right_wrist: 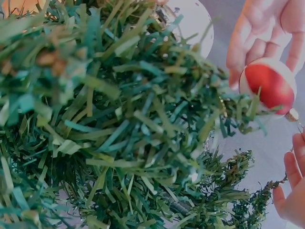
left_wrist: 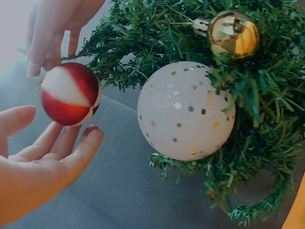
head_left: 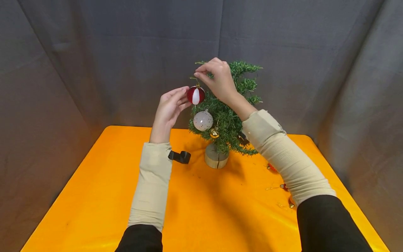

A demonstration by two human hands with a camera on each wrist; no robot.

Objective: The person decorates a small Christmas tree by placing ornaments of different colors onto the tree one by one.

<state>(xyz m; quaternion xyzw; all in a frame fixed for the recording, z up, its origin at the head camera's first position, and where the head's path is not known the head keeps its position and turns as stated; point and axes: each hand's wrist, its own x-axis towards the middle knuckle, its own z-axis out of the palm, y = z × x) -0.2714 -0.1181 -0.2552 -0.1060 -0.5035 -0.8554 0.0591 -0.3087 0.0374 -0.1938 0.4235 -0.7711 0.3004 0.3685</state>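
Observation:
A red and white striped bauble (head_left: 196,95) with a gold cap hangs at the left side of a small green Christmas tree (head_left: 225,115). The left hand (head_left: 170,105) is beside and under it, fingers loosely extended near its surface; in the left wrist view the thumb (left_wrist: 18,119) stands apart from the ball. Above the cap, the right hand (head_left: 218,78) brings thumb and forefinger together at the bauble's thin gold string, near a branch tip. The exact grip on the string is partly hidden. Below hang a white dotted bauble (left_wrist: 186,112) and a small gold bauble (left_wrist: 234,34).
The tree stands on a round wooden base (head_left: 216,157) on an orange-covered table (head_left: 94,196). Several ornaments, among them a red one (head_left: 284,187), lie by the right forearm. A black device (head_left: 180,157) sticks out from the left cuff. Grey curtains (head_left: 141,63) surround the table.

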